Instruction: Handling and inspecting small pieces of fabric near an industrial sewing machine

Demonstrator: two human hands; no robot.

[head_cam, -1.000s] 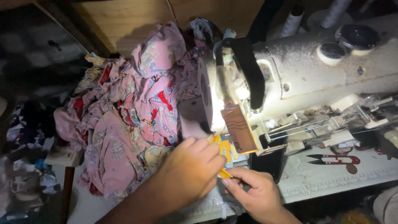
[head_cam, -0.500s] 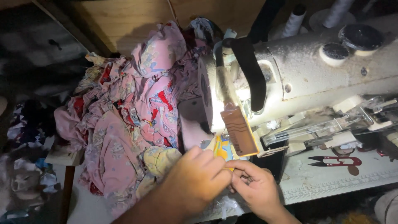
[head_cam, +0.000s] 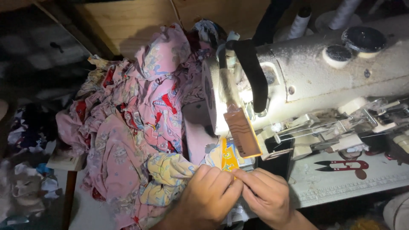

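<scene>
At nine o'clock the frame falls into shadow: a heap of cloth scraps (head_cam: 25,187) lies there, blurred and hard to sort out. Toward the centre a big crumpled pile of pink printed garments (head_cam: 136,127) spreads from eleven o'clock down to seven, soft and wrinkled, with red and pale blue figures on it; its lower edge runs out of the frame. At six o'clock the left hand (head_cam: 208,198) and the right hand (head_cam: 266,196) meet, both wrists cut off by the bottom edge. Their fingers (head_cam: 230,187) are pressed together, pinched on a small yellow and orange printed fabric piece (head_cam: 228,155), which sits just under the sewing machine's head at the centre; the hands hide most of its lower part, and the needle cannot be made out. A brown rectangular tag (head_cam: 243,134) hangs over it. From one to three o'clock stands the off-white metal sewing machine (head_cam: 324,76), dusty and hard-edged, its right end cut off. At four o'clock red-handled thread snips (head_cam: 345,166) lie flat on the pale table (head_cam: 341,187).
</scene>
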